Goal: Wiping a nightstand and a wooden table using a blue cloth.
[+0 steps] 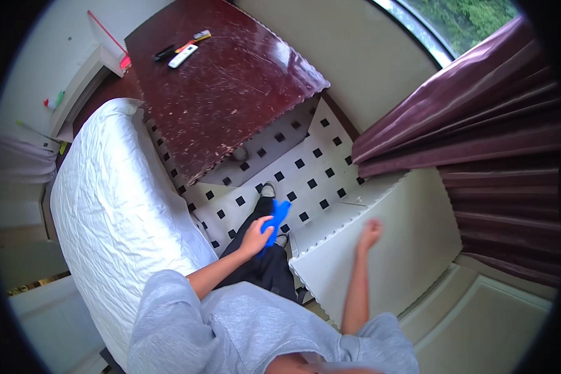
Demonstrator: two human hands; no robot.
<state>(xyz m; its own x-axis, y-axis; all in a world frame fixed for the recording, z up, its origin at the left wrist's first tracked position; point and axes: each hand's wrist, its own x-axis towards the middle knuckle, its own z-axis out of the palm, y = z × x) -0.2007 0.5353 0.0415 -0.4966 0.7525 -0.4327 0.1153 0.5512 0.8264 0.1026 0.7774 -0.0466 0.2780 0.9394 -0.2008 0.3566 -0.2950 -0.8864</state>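
Note:
My left hand [256, 237] grips a bright blue item [277, 224], likely a cloth, in front of my dark trousers. It hangs above the floor, between the bed and a low white cabinet. Its exact shape is blurred. Over the scalloped white top of that cabinet [402, 224] is my right hand [371, 233], its fingers curled and slightly blurred, with nothing visible in them. Whether it touches the top, I cannot tell. Ahead stands a dark red, glossy table [224, 93] with scuffs and pale specks across its surface.
A white elongated device [183, 56], a black object [164, 53] and a yellow-and-red tool [194, 40] lie on the table. A white-covered bed [117, 210] is at left, purple curtains [449, 117] at right. The floor [304, 175] has black-and-white tiles.

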